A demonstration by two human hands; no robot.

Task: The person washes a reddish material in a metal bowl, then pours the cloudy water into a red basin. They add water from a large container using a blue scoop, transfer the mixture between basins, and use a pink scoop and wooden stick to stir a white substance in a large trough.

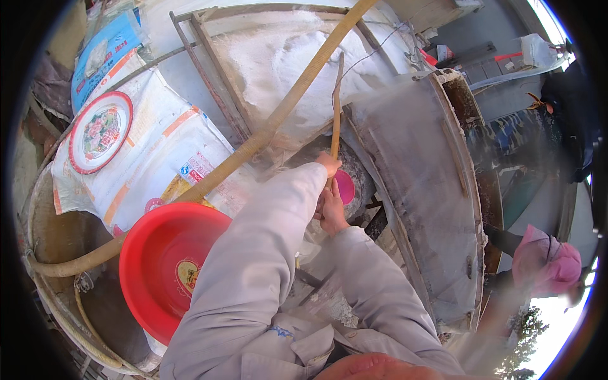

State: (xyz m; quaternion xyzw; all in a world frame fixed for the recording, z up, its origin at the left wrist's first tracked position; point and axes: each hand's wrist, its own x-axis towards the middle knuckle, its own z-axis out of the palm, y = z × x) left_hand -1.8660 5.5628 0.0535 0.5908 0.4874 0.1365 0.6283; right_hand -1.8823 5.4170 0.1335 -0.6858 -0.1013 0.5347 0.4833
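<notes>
A slender wooden stick (337, 104) slants down toward me from the white material. My left hand (327, 164) is closed around its lower part. Just below, my right hand (331, 206) has its fingers curled at the stick's lower end. A bright pink round bowl or scoop (346, 187) shows right beside my right fingers; whether it is fixed to the stick is hidden. Under and behind it lies a rounded, grey, white-crusted vessel or surface (362, 173). Pale sleeves cover both my arms.
White powdery material (304, 61) fills a wooden-framed bed ahead. A ribbed hose (280, 116) crosses diagonally. At left are a red plastic basin (152, 266), printed woven sacks (156, 142) and a flowered plate (126, 128). A framed grey sheet (413, 190) stands right; beyond it, people (546, 261).
</notes>
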